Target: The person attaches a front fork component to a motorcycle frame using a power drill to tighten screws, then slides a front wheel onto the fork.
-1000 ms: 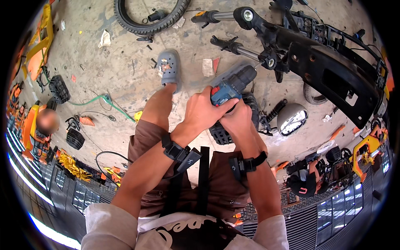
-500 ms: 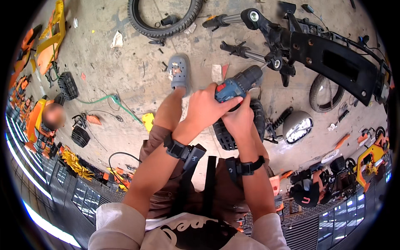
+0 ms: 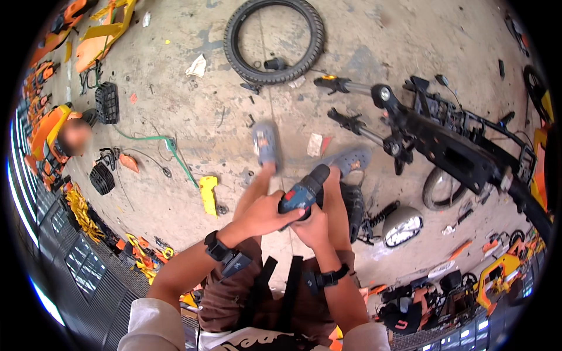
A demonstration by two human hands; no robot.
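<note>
A blue and black cordless drill (image 3: 301, 193) is held in front of me, its dark chuck tilted up and to the right. My left hand (image 3: 261, 215) is closed around the drill's rear body. Just below, my right hand (image 3: 311, 228) wraps the lower part, where the handle is mostly hidden by fingers. Right of the drill lies a black motorbike frame (image 3: 453, 149) with two silver fork legs (image 3: 367, 132). The chuck stands apart from the fork, and I cannot make out a bit in it.
A loose tyre (image 3: 234, 44) lies on the concrete ahead. Near my right leg are a black ribbed part (image 3: 352, 205), a shock absorber (image 3: 384, 214) and a round headlight (image 3: 404, 227). On the left are a yellow plastic piece (image 3: 208, 196) and a green cord (image 3: 184, 161). A person (image 3: 404, 316) is at lower right.
The drill and both hands have drawn back toward my body, away from the fork. My view has shifted, and my right shoe now shows beside the drill.
</note>
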